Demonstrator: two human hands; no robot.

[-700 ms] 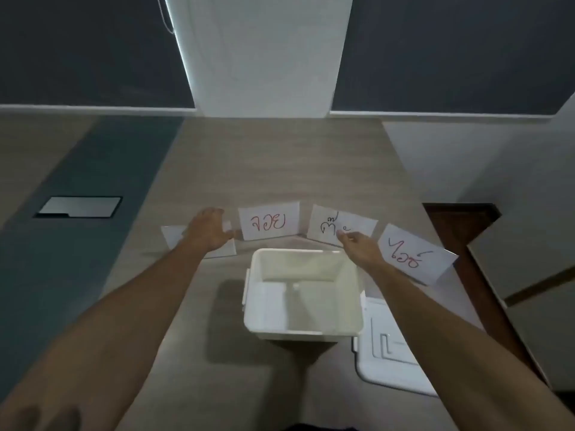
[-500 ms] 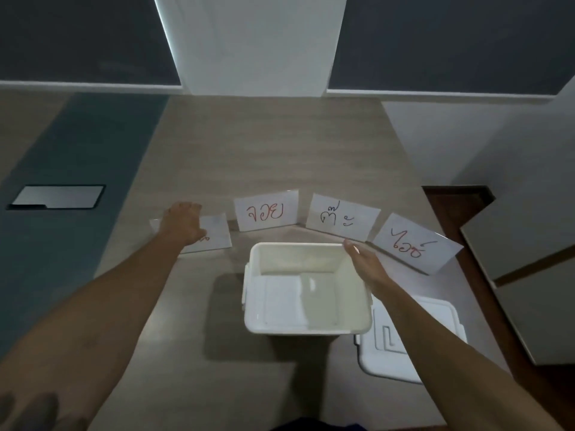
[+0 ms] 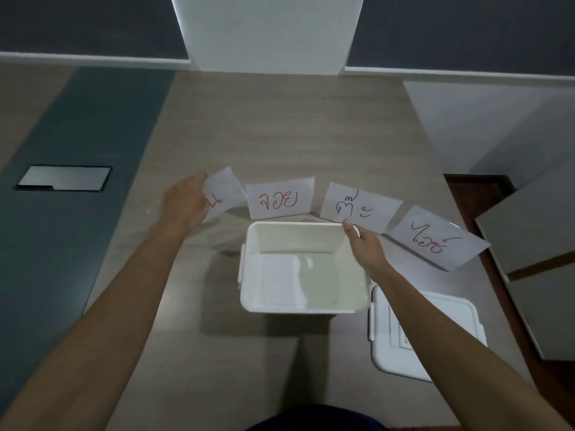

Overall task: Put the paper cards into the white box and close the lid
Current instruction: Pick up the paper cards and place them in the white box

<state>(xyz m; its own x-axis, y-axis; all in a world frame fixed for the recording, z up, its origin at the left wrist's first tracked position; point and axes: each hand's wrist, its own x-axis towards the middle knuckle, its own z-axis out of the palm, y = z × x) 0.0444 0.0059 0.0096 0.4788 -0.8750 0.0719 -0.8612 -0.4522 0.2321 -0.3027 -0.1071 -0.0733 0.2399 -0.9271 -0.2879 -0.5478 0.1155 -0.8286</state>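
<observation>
An open white box (image 3: pixel 249 275) stands in the middle of the wooden table, with nothing inside. Its lid (image 3: pixel 445 318) lies flat to the right of it. My left hand (image 3: pixel 186 203) grips the leftmost paper card (image 3: pixel 225 189) and holds it tilted above the table. Three more cards with red writing lie in an arc behind the box: a middle-left card (image 3: pixel 280 199), a middle-right card (image 3: pixel 361 205) and a far-right card (image 3: pixel 435 237). My right hand (image 3: pixel 364 244) grips the box's far right rim corner.
A dark green strip (image 3: pixel 77 181) runs down the table's left side, with a metal cable hatch (image 3: pixel 63 178) set in it. The table's right edge falls off near grey panels (image 3: pixel 529 231). A white pillar (image 3: pixel 267 29) stands behind the table.
My left hand has picked the leftmost card up off the table and tilted it. My right hand left the middle-right card and settled on the box's rim.
</observation>
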